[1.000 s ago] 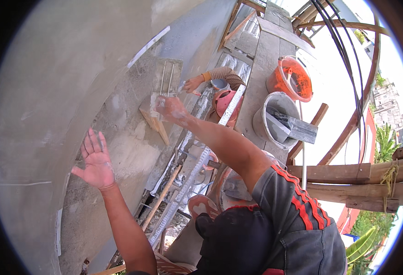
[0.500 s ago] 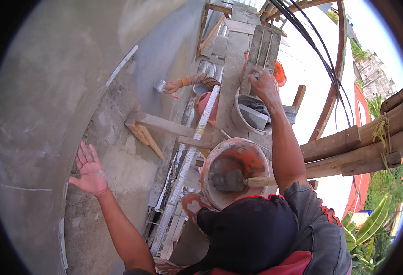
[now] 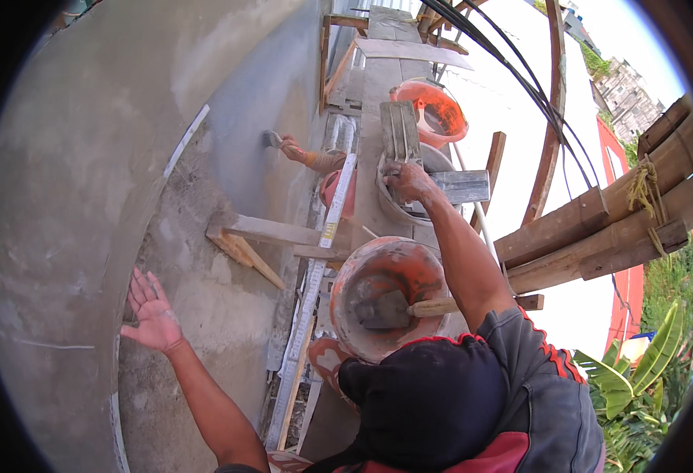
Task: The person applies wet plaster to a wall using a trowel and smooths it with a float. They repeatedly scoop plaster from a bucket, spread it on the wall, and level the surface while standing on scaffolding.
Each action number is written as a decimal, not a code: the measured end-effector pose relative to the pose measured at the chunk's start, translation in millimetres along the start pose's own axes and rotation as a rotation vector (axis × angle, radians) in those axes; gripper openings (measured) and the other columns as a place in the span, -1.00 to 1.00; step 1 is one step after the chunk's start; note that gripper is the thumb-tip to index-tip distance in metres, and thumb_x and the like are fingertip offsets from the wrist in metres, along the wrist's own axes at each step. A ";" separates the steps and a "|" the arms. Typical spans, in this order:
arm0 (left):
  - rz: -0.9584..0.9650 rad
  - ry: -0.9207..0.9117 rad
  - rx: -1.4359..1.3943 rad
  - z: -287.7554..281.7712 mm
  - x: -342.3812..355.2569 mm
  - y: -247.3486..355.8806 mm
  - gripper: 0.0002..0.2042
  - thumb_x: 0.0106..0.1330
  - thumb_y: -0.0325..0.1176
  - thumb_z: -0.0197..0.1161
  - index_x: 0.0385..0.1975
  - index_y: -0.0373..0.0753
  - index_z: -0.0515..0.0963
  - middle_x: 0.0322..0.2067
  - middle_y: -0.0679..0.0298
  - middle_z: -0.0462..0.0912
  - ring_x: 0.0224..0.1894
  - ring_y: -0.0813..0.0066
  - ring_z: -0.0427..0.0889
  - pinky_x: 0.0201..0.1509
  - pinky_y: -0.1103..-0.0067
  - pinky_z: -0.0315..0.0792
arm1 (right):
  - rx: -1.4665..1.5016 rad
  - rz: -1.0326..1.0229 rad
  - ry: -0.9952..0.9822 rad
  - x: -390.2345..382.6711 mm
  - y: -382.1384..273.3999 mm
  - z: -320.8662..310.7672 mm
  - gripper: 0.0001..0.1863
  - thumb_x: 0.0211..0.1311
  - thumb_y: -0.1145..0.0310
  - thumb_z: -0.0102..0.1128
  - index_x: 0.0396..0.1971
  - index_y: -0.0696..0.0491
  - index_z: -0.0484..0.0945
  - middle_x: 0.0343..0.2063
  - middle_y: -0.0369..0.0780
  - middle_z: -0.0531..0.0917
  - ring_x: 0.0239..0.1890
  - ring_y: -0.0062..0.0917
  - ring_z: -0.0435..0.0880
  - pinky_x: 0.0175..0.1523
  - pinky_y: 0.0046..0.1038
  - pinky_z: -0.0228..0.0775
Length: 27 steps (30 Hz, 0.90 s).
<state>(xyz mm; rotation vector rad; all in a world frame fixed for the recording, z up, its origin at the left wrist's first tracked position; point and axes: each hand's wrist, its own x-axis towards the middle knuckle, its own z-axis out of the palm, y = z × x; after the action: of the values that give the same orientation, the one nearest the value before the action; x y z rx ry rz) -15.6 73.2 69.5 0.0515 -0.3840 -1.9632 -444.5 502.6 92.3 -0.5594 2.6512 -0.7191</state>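
My left hand (image 3: 154,315) is open, fingers spread and palm showing, beside the edge of the smooth grey plaster (image 3: 70,213); whether it touches the wall I cannot tell. Over a pale bucket (image 3: 390,206) of tools, my right hand (image 3: 411,183) is closed on the lower end of a grey plastering float (image 3: 400,130). The float's ribbed back faces up. Another grey flat-bladed tool (image 3: 463,187) sticks out over the bucket's right side. Nearer me, a mortar-smeared orange bucket (image 3: 346,276) holds a square-bladed tool (image 3: 386,310) with a wooden handle (image 3: 433,307).
A co-worker's hand (image 3: 293,148) holds a small brush-like tool (image 3: 271,139) at the wall. An orange bucket (image 3: 453,130) stands farther along the planks (image 3: 366,169). A long metal straightedge (image 3: 315,284) and a timber brace (image 3: 271,229) lie between. Bamboo poles (image 3: 599,252) and black cables (image 3: 520,75) are right.
My right hand has lowered the float toward the tool bucket, uncovering the far orange bucket. My left hand stays spread in nearly the same place. The co-worker's hand has shifted slightly at the wall.
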 end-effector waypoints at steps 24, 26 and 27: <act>-0.177 -0.514 -0.269 -40.4 18.2 17.6 0.12 0.41 0.56 -0.17 0.58 -0.48 0.07 0.67 -0.02 -0.10 0.72 0.03 -0.22 0.75 -0.01 -0.40 | 0.827 0.260 1.018 -60.5 124.4 -56.6 -0.68 0.52 0.16 0.29 -0.10 0.16 0.59 -0.42 -0.21 0.66 -0.49 -0.55 0.67 -0.50 -0.49 0.44; -0.190 -0.488 -0.308 -34.9 13.1 8.1 0.12 0.41 0.56 -0.16 0.58 -0.47 0.06 0.67 -0.02 -0.09 0.72 0.03 -0.21 0.75 -0.01 -0.40 | 0.677 0.196 1.067 -69.3 119.0 -78.0 -0.64 0.52 0.13 0.28 -0.09 0.19 0.61 -0.43 -0.17 0.66 -0.44 -0.49 0.68 -0.38 -0.40 0.49; -0.137 -0.320 -0.226 -30.2 7.2 -2.4 0.12 0.41 0.55 -0.15 0.58 -0.46 0.06 0.67 -0.02 -0.09 0.72 0.03 -0.21 0.75 -0.01 -0.39 | 0.382 0.169 1.187 -72.7 121.9 -93.1 -0.58 0.52 0.09 0.25 -0.06 0.23 0.63 -0.39 -0.11 0.68 -0.36 -0.31 0.68 -0.16 -0.21 0.50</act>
<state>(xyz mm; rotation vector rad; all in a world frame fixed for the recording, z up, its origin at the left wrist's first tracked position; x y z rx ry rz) -14.4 60.3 41.2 -0.3953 -0.3705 -2.1431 -454.4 670.1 118.2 0.3427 3.2918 -1.8807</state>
